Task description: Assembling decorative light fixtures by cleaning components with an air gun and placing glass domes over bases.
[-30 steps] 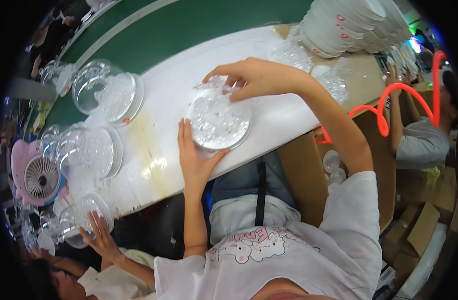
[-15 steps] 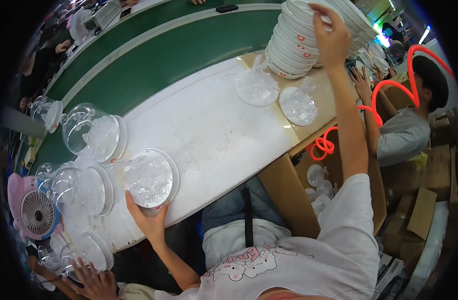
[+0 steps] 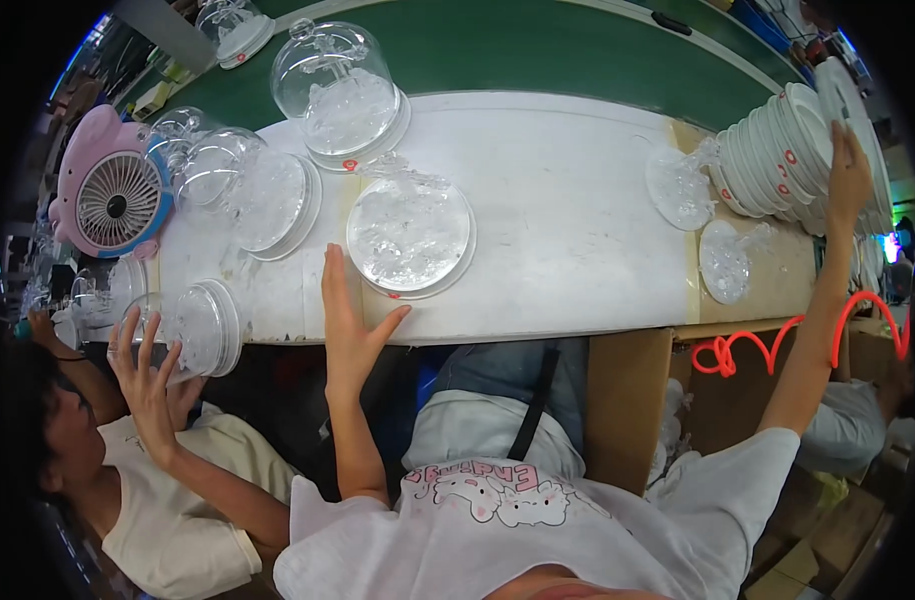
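A clear, glittering ornament on a round disc (image 3: 410,235) rests on a white round base on the white table. Beside its near left edge is my left hand (image 3: 353,335), with thumb and fingers spread and nothing held. At the far right, my right hand (image 3: 850,180) reaches to the top of a stack of white round bases (image 3: 763,160), its fingers closed at the rim of the top base. Two loose clear ornaments stand near that stack: one on a disc (image 3: 680,190), the other on a smaller disc (image 3: 726,262).
Clear domes (image 3: 333,75) cover ornaments on the left. A pink and blue fan (image 3: 118,205) stands beyond them. At lower left, a co-worker's hand (image 3: 148,375) touches a domed piece. A cardboard box (image 3: 628,400) and a red coiled hose (image 3: 718,355) are at right.
The view has swung toward the left. My left hand has come away from the ornament's base and opened beside it. My right hand stays at the stack's top.
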Demonstrator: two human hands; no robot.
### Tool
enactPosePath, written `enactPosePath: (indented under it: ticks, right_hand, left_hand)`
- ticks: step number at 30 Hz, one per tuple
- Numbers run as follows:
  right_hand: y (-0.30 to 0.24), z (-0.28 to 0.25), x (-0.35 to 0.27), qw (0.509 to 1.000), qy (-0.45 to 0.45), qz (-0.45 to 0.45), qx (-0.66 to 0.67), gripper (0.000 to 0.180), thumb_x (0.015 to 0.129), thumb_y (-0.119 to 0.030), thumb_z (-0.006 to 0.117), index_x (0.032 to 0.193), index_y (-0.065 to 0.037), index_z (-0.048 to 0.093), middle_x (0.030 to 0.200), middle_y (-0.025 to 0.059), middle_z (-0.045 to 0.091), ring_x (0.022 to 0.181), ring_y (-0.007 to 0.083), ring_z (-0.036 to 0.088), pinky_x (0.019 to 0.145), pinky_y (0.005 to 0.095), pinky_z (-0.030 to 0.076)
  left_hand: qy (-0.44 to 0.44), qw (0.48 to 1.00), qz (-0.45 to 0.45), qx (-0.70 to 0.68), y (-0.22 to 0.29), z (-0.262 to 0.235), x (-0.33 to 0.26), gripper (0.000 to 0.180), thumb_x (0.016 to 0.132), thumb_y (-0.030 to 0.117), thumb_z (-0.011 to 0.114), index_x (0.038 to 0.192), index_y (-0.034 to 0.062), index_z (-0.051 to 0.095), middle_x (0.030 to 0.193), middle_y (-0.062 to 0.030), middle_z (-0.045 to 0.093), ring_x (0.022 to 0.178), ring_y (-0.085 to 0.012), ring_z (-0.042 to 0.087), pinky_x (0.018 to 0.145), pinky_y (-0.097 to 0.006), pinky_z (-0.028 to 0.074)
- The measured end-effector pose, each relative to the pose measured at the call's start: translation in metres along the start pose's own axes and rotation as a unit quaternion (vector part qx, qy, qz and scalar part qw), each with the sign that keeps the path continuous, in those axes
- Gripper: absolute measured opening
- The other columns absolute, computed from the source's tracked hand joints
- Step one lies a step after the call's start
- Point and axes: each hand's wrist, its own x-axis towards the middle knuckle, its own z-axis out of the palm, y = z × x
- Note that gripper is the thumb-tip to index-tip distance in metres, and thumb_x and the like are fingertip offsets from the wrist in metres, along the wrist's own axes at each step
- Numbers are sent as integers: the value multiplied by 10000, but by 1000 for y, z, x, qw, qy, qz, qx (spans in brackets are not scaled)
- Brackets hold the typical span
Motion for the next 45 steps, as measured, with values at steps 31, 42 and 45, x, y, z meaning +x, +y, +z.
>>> enactPosePath:
  ticks: [31, 42, 45]
  right_hand:
    - [-168, -41, -212, 772, -424, -365, 302, 251, 762, -132, 667, 999, -87, 599, 974, 59, 636, 944, 247, 577, 881, 374, 413]
    - [-154, -8, -179, 439, -532, 301, 659, 287, 931, -231, 509, 1100, -6, 567, 949, 56, 632, 873, 141, 612, 793, 271, 480]
    - [-145, 18, -191, 589, -566, 189, 544, 268, 905, -231, 507, 1026, -14, 608, 879, 94, 653, 827, 176, 624, 756, 299, 475]
  left_hand:
    - [-126, 957, 257, -39, 81, 110, -1, 635, 746, 69, 679, 1325, 38, 421, 1409, -219, 320, 1336, -414, 240, 1050, -475, 262]
    - [-67, 962, 250, -87, 87, 104, -1, 880, 663, 261, 794, 1388, 76, 331, 1458, -263, 176, 1358, -458, 121, 1064, -547, 184]
    - [-156, 950, 266, -39, 85, 113, -1, 614, 711, 272, 745, 1260, 116, 519, 1436, -212, 269, 1336, -454, 187, 1028, -567, 234]
